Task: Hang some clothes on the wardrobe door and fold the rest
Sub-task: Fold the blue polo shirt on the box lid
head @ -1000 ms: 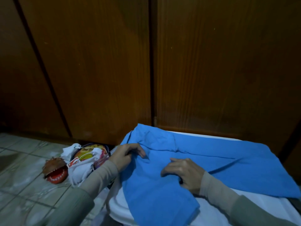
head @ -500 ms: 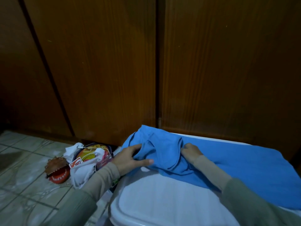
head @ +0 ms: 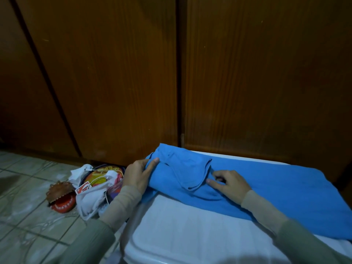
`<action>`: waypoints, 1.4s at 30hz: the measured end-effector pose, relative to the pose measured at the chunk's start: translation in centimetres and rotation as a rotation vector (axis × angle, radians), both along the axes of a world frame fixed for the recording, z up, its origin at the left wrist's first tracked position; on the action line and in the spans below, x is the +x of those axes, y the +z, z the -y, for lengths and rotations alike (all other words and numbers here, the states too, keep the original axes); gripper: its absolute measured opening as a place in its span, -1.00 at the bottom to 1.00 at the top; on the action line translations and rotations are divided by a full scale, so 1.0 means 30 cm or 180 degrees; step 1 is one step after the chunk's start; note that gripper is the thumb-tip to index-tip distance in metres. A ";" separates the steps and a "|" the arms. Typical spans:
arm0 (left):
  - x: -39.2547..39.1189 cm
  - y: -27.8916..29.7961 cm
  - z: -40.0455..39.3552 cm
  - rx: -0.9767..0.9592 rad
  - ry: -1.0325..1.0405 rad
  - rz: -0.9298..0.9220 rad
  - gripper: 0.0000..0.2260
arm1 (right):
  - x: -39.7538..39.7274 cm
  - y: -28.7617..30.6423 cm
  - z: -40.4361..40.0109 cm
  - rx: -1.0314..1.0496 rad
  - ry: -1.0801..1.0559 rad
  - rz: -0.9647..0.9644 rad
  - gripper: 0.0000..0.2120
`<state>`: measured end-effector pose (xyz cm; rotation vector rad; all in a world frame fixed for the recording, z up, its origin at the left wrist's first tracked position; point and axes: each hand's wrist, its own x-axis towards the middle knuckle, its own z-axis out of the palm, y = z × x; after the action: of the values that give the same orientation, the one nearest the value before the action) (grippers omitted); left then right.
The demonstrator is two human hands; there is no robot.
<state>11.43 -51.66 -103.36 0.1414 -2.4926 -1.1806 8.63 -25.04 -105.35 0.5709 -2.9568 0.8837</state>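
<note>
**Folding the blue garment**

Head view: we press the blue garment (head: 247,185) flat on the white worktop (head: 190,225) below the wardrobe door (head: 257,73). Our left hand (head: 138,175) grips the garment's left end; our right hand (head: 229,184) rests on it, fingers relaxed.

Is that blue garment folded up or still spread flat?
Partly folded: the blue garment lies doubled on the white lid, one flap turned over near the left hand.
</note>
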 end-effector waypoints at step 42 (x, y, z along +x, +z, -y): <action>0.109 -0.028 -0.109 -0.2491 -0.1091 -0.1014 -0.89 | 0.106 -0.028 -0.062 0.0289 0.1130 -0.1449 -0.83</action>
<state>14.68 -48.38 -104.21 -0.6446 -2.5351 -0.2198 11.82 -23.18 -106.20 1.1524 -2.5278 0.5354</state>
